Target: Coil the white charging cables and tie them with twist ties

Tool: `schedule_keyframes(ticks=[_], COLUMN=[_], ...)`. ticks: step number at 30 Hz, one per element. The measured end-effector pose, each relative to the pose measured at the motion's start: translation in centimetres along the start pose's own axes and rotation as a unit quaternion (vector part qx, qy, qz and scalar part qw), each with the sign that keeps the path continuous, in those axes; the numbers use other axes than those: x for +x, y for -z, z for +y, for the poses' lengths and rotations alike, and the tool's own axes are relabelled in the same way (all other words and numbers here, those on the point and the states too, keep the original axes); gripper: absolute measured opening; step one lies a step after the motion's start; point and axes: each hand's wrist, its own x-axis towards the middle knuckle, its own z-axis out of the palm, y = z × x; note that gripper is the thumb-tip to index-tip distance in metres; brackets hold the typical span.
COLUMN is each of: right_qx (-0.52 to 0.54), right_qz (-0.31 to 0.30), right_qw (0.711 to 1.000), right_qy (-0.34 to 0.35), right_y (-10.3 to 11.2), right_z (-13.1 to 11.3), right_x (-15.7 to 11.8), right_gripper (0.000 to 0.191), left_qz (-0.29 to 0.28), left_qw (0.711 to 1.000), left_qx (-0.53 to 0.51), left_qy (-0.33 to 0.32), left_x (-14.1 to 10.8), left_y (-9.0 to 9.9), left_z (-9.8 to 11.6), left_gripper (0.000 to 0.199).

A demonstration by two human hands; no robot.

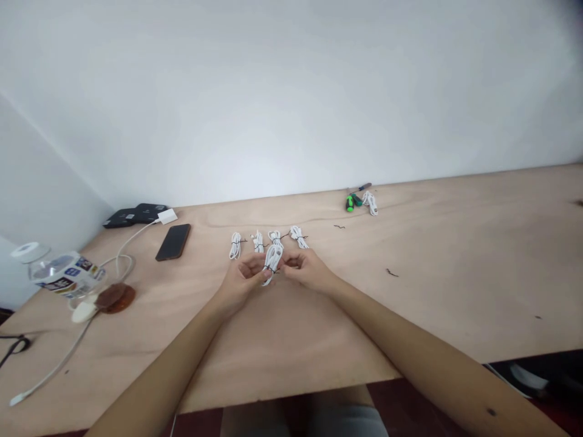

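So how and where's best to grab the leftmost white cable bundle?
I'd pinch the leftmost bundle across its middle, near the dark tie, probably coming from above and left: it lies long and narrow, and the tie's end sticks out rightward toward the next bundle.

White cable bundle [273, 257] gripped in left hand [246, 272]; right hand [304, 268] held close at its black tie [276, 271]. Four tied bundles [258, 242] laid in a row just beyond. Phone [173, 243] and bottle [68, 278] seen leftward; green-handled tools [350, 204] placed near wall [291, 103].
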Motion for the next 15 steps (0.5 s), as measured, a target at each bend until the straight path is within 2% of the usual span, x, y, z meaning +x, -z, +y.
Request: schedule_keyframes(ticks=[5, 12, 15], right_qx=[0.062, -0.011, -0.006], right_qz=[-0.025, 0.048, 0.060], right_qw=[0.997, 0.999, 0.998], right_qy=[-0.044, 0.020, -0.003], right_y=[-0.1, -1.3, -1.8], right_z=[0.1, 0.1, 0.3], right_x=[0.0, 0.1, 0.0], right_gripper=[0.020, 0.010, 0.013], left_qz=[-0.013, 0.083, 0.096], left_qw=[1.000, 0.996, 0.995], left_qx=[-0.014, -0.011, -0.020], left_qy=[0.014, -0.020, -0.029], left_x=[0.0, 0.4, 0.4], left_y=[0.0, 0.1, 0.0], left_z=[0.1, -1.0, -1.1], left_gripper=[0.040, 0.049, 0.050])
